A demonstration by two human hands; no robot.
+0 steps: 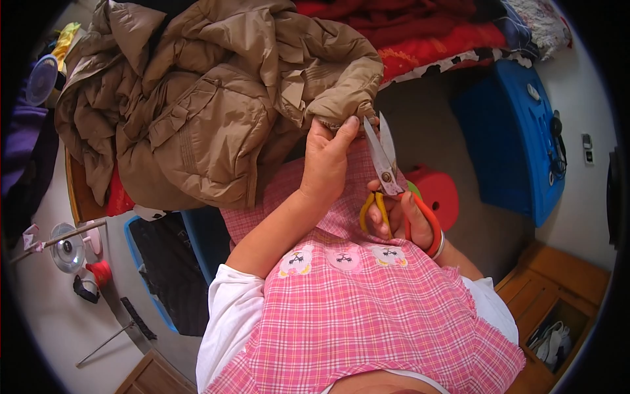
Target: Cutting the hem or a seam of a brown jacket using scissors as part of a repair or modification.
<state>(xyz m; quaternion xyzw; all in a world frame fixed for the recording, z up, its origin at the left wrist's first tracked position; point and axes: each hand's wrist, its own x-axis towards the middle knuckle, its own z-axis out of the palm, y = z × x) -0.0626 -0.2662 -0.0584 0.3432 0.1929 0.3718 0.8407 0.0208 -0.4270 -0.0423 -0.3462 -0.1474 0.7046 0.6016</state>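
Note:
A brown padded jacket (211,118) lies bunched up before me, its near part spilling over the edge of a bed. My left hand (327,152) pinches the end of one sleeve (339,106), thumb on top; the other fingers are partly hidden behind the cloth. In my right hand (393,216) is a pair of scissors (383,152) with one yellow and one orange handle. Their blades are parted and point away from me, the tips right beside the sleeve end. Whether a blade touches the cloth I cannot tell.
A red bedspread (428,44) covers the bed. On the right stand a blue plastic storage box (512,138), a red stool (435,197) and a wooden cabinet (551,285). Dark cloth fills a blue bin (172,276) at left, near a broom (133,320). A pink checked apron (364,305) covers my lap.

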